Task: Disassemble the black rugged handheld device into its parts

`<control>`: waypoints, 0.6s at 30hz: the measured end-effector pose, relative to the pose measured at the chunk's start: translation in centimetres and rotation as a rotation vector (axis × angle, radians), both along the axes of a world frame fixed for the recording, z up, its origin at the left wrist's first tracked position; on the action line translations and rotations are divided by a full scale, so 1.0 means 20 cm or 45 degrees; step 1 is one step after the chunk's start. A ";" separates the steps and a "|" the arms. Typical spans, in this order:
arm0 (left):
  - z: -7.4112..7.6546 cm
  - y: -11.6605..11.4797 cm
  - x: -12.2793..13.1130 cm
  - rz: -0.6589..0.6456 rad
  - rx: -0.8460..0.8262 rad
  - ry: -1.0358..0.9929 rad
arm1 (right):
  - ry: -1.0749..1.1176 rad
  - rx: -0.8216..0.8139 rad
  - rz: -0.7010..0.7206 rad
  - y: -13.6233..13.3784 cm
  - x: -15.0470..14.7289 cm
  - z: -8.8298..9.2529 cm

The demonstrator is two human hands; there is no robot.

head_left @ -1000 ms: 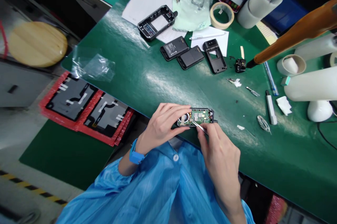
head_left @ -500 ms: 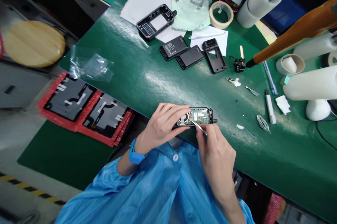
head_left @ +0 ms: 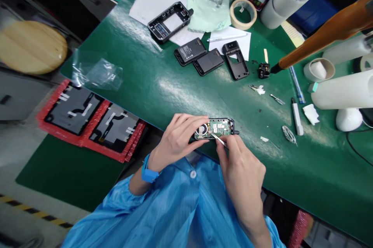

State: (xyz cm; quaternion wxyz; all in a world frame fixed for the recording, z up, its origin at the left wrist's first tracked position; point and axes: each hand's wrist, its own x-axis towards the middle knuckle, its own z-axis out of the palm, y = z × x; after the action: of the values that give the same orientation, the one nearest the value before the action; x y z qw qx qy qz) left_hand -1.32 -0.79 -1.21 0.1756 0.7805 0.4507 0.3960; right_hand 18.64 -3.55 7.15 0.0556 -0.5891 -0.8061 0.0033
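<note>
Where the near edge of the green surface (head_left: 171,96) passes before the person, one handheld device (head_left: 221,127), black-cased, opened, with green circuit board (head_left: 223,122) and round ringed part (head_left: 201,129) exposed; whether it rests on the surface or is held slightly above it, the overhead view does not settle.

Left hand (head_left: 181,135): fingers curled round the device's left end, thumb along the near side, the others along the far side, holding it; blue wristband (head_left: 150,174) at the wrist. Right hand (head_left: 241,166): fingers pinched on one pair of metal tweezers (head_left: 220,141), tips at the board, near the round part.

Right of the device, toward the right edge of the surface: one white scrap (head_left: 264,139); one coil of pale wire (head_left: 289,135); one white tool with dark tip (head_left: 297,118); one piece of crumpled white paper (head_left: 311,114).

Beyond the device, toward the far edge: two flat black packs (head_left: 190,51), (head_left: 208,62), nearly touching; one black frame (head_left: 235,60), partly on white paper (head_left: 245,47); one black casing (head_left: 169,21) with stub antenna; one roll of tape (head_left: 243,14).

At the left corner: clear plastic bag (head_left: 101,72), crumpled. Below that corner, off the surface: two grey-and-black panels (head_left: 74,108), (head_left: 113,127) in red wrap (head_left: 101,151).
</note>
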 end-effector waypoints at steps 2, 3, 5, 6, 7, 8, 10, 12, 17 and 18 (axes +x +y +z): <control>0.00 0.00 0.00 0.002 0.005 0.007 | -0.020 0.004 -0.003 0.00 0.00 0.00; 0.00 0.00 0.00 -0.001 0.005 0.013 | -0.020 0.007 -0.012 0.00 0.00 0.00; 0.00 0.00 0.00 -0.006 0.000 0.023 | -0.010 0.013 -0.024 0.00 0.00 0.00; 0.00 0.00 0.00 -0.009 -0.005 0.026 | -0.005 0.017 -0.027 0.00 0.00 0.00; 0.00 0.00 -0.01 -0.011 -0.011 0.026 | 0.002 0.025 -0.028 -0.01 0.00 -0.01; 0.00 0.00 -0.01 -0.011 -0.021 0.024 | 0.008 0.031 -0.027 -0.01 -0.01 -0.01; 0.00 0.00 -0.01 -0.016 -0.042 0.021 | 0.022 0.047 -0.025 -0.01 -0.01 -0.02; 0.00 0.00 -0.01 -0.024 -0.054 0.022 | 0.044 0.059 -0.031 -0.02 -0.01 -0.03; 0.01 0.00 -0.02 -0.035 -0.041 0.033 | 0.168 0.077 -0.083 -0.03 -0.01 -0.06; 0.01 0.00 -0.02 -0.036 -0.040 0.033 | 0.198 0.075 -0.092 -0.03 -0.01 -0.06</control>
State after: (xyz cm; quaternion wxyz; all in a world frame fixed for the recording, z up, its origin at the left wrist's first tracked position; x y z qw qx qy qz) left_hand -1.64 -0.71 -0.98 0.1875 0.7890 0.4482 0.3760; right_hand 18.40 -4.24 5.91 0.1356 -0.6138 -0.7773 0.0232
